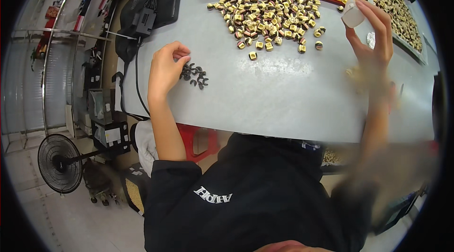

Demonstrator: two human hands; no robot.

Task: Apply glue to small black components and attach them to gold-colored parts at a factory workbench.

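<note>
- The right hand (378, 39) is pinching a bottle (353, 14) between thumb and fingers, above the table (265, 98); a light grip is probably best for avoiding spills.
- The left hand (164, 67) is curling its fingers inward beside the arcs (194, 77); whether it is gripping 1, cannot tell.
- The arcs are lying in a loose cluster; separating 1 at a time should be helping.
- The blocks (269, 15) are sitting well apart from the arcs.
</note>
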